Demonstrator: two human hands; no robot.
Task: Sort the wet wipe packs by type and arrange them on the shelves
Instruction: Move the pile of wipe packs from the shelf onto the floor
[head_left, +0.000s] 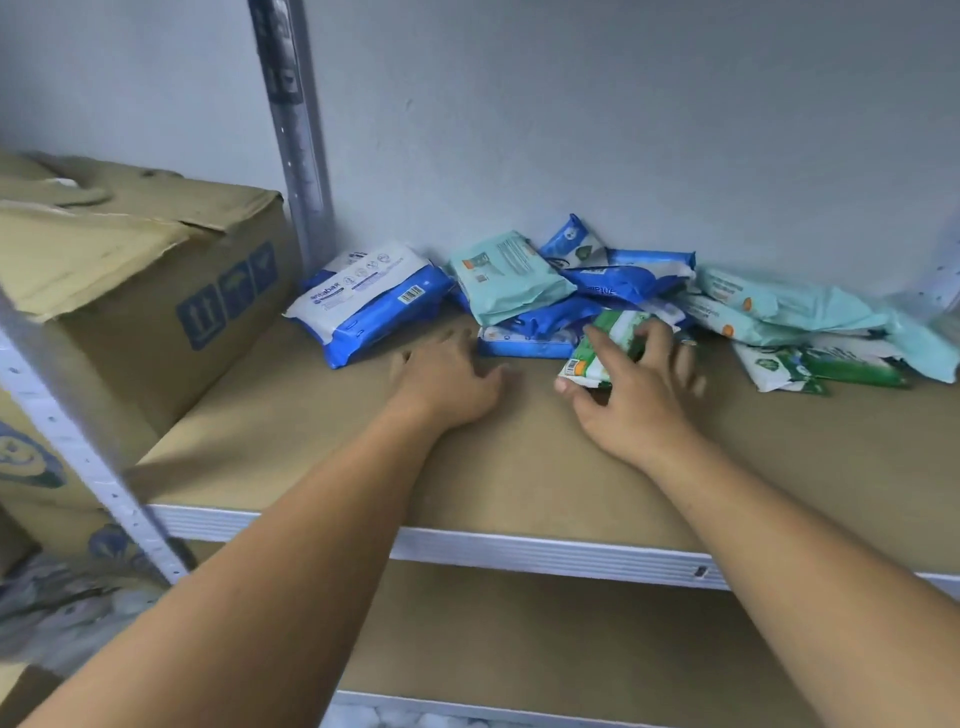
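Sorting step: the right hand (623, 387) apparently pinches a green pack (605, 345) from the pile (613, 283) at the shelf's (311, 457) rear edge, while the left hand (447, 382) rests with fingers spread; next, group the pack by type.

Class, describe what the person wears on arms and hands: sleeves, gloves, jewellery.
Both forearms are bare to the frame edge: no sleeves, gloves or watch show. The left hand shows no ring; the right hand has what looks like a dark ring on one finger.

A dented cardboard box (140, 270) sits at nine o'clock, with a grey metal post (293, 130) at eleven before the wall (623, 104).
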